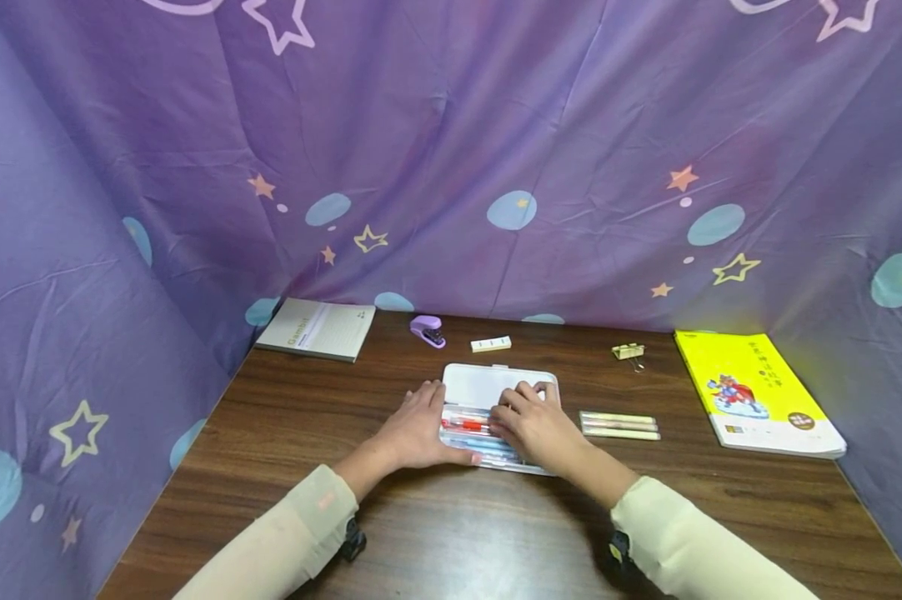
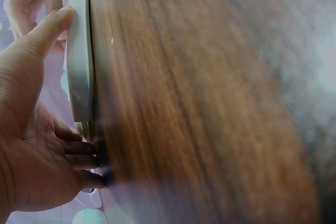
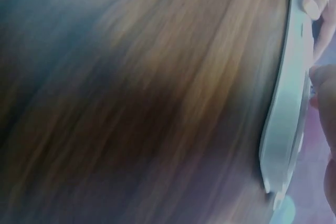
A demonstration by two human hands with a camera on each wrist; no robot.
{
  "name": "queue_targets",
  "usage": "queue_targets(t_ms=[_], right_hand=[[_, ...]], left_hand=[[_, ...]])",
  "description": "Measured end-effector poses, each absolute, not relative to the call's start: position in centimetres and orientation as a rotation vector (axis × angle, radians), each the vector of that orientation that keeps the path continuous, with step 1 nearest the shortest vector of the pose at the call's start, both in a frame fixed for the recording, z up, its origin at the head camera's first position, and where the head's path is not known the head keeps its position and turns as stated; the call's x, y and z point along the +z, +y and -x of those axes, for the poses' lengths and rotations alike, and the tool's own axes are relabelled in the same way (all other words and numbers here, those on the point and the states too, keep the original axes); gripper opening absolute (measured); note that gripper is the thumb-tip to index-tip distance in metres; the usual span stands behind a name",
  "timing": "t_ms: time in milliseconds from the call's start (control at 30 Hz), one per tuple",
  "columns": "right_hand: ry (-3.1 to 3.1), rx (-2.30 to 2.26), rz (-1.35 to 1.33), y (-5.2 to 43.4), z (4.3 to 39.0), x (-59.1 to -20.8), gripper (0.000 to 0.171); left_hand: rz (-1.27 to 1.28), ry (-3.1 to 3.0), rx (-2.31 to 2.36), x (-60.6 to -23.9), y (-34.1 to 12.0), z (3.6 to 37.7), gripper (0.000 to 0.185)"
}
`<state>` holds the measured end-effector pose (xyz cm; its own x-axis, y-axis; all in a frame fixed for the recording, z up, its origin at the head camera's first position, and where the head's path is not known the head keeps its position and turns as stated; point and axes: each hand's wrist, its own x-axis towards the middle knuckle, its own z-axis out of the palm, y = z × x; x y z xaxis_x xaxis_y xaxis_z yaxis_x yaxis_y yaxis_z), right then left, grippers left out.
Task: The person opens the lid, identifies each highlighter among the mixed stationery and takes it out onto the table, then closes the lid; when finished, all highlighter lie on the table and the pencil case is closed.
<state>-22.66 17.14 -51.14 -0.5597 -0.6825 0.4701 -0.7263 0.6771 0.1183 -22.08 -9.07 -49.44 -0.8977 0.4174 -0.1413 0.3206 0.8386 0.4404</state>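
Busy at the open pencil case [image 1: 477,385]
Remote, left to right: I've got the left hand [image 1: 419,429] straight-ish against the case's left end, thumb along its front edge. Case sits mid-surface [image 1: 451,533] with a red pen [image 1: 466,425] inside. The right hand [image 1: 537,427] is curled over it; can't tell if it's pinching anything. Looks like I'm arranging pens [image 1: 484,447]; next move probably wants a steady case, light touch.

Free to pass btwn sleeves [image 1: 293,517], low over near table [image 1: 451,542] — blocked at white case [image 1: 469,386] by L grip [image 1: 417,429] & R grip [image 1: 537,425]. Hemmed in to R by yellow sticks [image 1: 619,434], at back by stapler [image 1: 427,331], white block [image 1: 491,343] & clip [image 1: 628,352].
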Motion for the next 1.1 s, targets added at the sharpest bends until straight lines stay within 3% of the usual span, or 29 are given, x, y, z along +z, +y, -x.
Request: queue_targets(t_ms=[1100], right_hand=[[-2.409, 0.042, -1.074, 16.1, 22.8, -50.7, 0.013]], left_hand=[[-0.582, 2.797, 0.606, -49.5, -9.1, 22.2, 0.144]])
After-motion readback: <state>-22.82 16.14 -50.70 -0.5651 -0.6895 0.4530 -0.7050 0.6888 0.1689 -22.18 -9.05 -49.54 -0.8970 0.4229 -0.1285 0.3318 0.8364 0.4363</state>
